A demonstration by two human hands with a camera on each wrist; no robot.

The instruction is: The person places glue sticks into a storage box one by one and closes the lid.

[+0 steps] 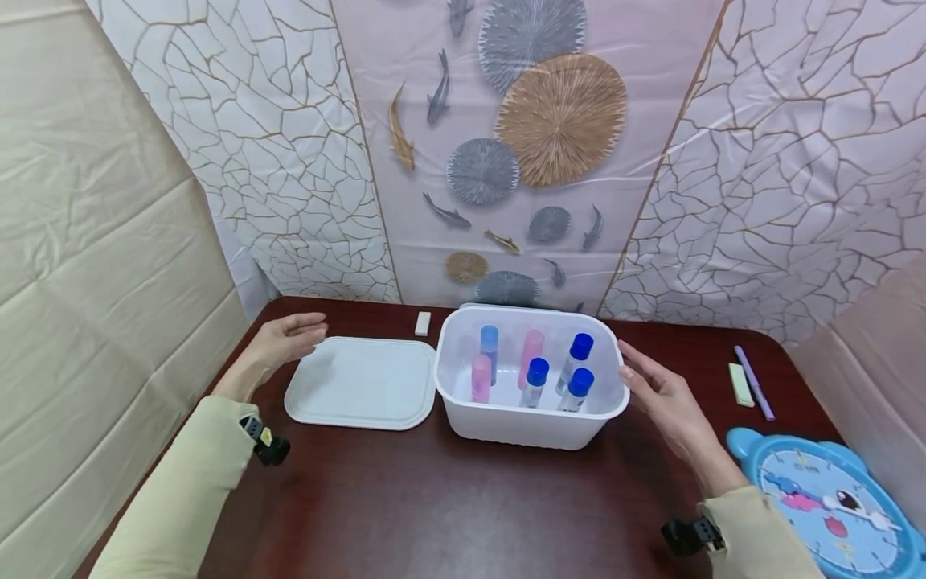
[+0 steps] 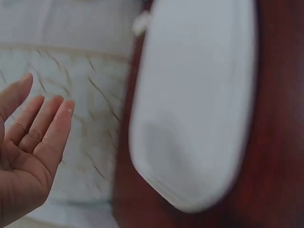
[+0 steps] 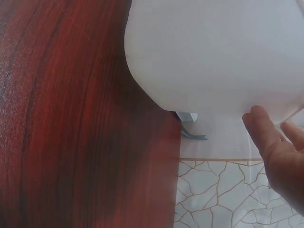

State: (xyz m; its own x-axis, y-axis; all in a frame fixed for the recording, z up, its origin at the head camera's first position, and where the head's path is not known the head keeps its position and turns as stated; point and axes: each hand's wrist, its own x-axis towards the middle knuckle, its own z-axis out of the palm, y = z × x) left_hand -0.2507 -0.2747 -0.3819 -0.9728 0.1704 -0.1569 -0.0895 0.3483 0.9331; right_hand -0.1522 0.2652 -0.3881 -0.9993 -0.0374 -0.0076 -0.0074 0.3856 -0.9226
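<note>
From the head camera I have both hands up over the counter, one on each side of the white box. My left hand hovers above the far left edge of the lid, palm turned inward, fingers straight and loosely spread; its grip is on nothing, and the left wrist view confirms a clear gap between the fingers and the lid. My right hand sits just beside the box's right wall, fingers relaxed and spread; whether the fingertips touch the rim I cannot tell, though in the right wrist view the fingers lie very close against the box wall. That grip too pinches nothing.

The lid lies flat on the counter, touching the box's left side, so the box stands open. Inside stand small bottles, upright: three with blue caps toward the right, a light blue one at the back, and two pink ones toward the left and middle. Upright suits them, I judge, since the walls keep them from rolling.

Behind the lid lies a small white eraser-like block. To the right, well apart from the box, are a pale green strip and a purple pen side by side, and nearer me a blue toy clock at the counter's corner. Patterned sheets hang behind.
</note>
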